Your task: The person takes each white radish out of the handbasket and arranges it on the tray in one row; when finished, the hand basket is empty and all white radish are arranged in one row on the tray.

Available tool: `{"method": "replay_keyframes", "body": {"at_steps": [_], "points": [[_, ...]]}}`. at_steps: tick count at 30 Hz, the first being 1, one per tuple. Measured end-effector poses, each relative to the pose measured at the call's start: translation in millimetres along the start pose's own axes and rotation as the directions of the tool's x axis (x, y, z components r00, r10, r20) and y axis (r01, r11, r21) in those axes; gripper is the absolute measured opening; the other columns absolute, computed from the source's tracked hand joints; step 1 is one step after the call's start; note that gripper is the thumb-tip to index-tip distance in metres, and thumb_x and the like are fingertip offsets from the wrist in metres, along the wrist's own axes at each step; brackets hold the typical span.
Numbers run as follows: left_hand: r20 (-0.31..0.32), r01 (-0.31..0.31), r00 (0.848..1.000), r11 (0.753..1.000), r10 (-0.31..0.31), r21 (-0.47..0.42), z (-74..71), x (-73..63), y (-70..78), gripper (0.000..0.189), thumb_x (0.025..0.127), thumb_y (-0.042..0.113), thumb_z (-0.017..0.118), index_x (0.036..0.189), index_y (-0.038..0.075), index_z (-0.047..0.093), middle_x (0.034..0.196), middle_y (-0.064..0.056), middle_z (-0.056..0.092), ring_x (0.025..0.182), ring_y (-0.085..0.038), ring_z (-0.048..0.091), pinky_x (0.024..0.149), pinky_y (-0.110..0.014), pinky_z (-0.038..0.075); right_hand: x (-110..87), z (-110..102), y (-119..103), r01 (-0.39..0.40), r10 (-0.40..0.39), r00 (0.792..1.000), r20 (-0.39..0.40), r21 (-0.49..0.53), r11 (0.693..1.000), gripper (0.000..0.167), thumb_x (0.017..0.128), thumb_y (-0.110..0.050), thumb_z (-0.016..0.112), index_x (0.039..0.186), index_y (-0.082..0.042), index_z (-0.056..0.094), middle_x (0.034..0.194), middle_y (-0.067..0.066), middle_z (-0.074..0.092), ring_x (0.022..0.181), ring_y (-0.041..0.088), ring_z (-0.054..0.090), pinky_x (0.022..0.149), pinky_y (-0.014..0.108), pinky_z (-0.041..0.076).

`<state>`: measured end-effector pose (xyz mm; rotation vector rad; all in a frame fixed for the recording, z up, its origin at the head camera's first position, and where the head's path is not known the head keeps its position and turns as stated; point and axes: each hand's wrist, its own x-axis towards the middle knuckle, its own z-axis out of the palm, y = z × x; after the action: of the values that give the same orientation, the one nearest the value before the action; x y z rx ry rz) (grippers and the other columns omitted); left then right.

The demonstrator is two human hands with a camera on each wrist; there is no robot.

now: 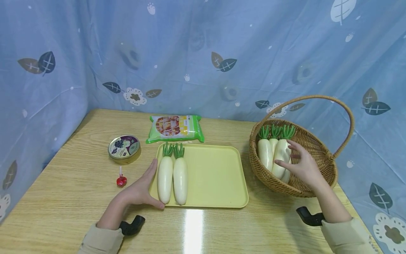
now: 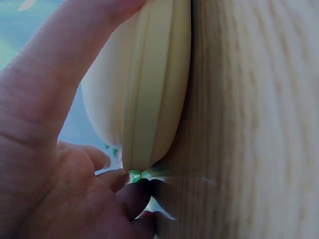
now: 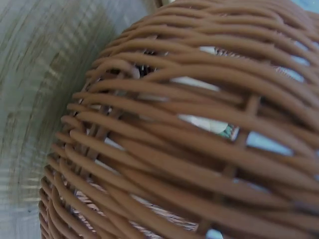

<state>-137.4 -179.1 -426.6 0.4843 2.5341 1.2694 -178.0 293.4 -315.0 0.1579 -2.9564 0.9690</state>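
Observation:
My left hand (image 1: 139, 188) rests against the left end of the yellow tray (image 1: 212, 176), thumb at the front rim and fingers along the left side. Its thumb and fingers flank the tray's edge in the left wrist view. Two white radishes (image 1: 165, 180) with green tops lie side by side on the tray. At the right, my right hand (image 1: 302, 167) reaches into the wicker basket (image 1: 323, 158), thumb and fingers spread over a white radish (image 1: 280, 158). Several radishes lie together in the basket's left part. Basket weave fills the right wrist view, hiding the hand there.
A green and white food packet (image 1: 176, 128) lies behind the tray. To its left stand a round tin (image 1: 124, 148) and a red-wrapped lollipop (image 1: 121, 180). The basket's tall handle (image 1: 345, 109) arches above its right side. A blue patterned curtain (image 1: 190, 53) hangs behind the table.

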Motion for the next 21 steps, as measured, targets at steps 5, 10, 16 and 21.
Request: {"method": "replay_keyframes", "body": {"at_steps": [5, 10, 16, 21], "points": [[0.004, 0.009, 1.0, 1.0, -0.009, 0.0, -0.5, -0.6, 0.7, 0.143, 0.051, 0.04, 0.088, 0.143, 0.0, -0.014, 0.149, -0.022, -0.014, 0.135, -0.039, -0.007, 0.106, -0.055, 0.005, 5.6, -4, 5, -0.02, 0.02, 1.0, 0.012, 0.004, 1.0, 0.09, 0.081, -0.037, 0.067, 0.145, -0.002, 0.015, 0.136, 0.034, 0.029, 0.113, 0.053, 0.036, 0.08, 0.063, 0.04], [0.0, 0.012, 1.0, 1.0, -0.012, 0.0, -1.9, -1.3, 1.2, 0.143, 0.05, 0.04, 0.088, 0.143, 0.0, -0.014, 0.149, -0.022, -0.014, 0.135, -0.039, -0.007, 0.106, -0.056, 0.005, 13.3, -6, 8, -0.026, 0.025, 0.998, 0.06, 0.005, 1.0, 0.093, 0.082, -0.037, 0.067, 0.145, 0.0, 0.01, 0.136, 0.038, 0.023, 0.115, 0.055, 0.032, 0.082, 0.063, 0.038], [0.001, 0.007, 1.0, 1.0, -0.007, -0.007, -1.7, -0.5, 1.5, 0.143, 0.05, 0.039, 0.088, 0.143, 0.0, -0.014, 0.149, -0.022, -0.014, 0.135, -0.039, -0.007, 0.106, -0.055, 0.005, 19.4, -6, 14, -0.043, 0.038, 0.991, 0.126, 0.035, 0.998, 0.098, 0.083, -0.034, 0.067, 0.146, -0.003, -0.001, 0.136, 0.041, 0.017, 0.113, 0.057, 0.035, 0.081, 0.06, 0.042], [0.001, 0.002, 1.0, 1.0, -0.002, -0.001, -1.0, -0.3, 1.7, 0.143, 0.05, 0.04, 0.088, 0.143, -0.001, -0.013, 0.149, -0.023, -0.014, 0.135, -0.039, -0.006, 0.106, -0.055, 0.006, 22.7, -4, 20, -0.053, 0.03, 0.981, 0.189, 0.115, 0.992, 0.1, 0.085, -0.028, 0.066, 0.145, -0.006, -0.01, 0.136, 0.043, 0.01, 0.11, 0.058, 0.037, 0.072, 0.05, 0.051]]}}
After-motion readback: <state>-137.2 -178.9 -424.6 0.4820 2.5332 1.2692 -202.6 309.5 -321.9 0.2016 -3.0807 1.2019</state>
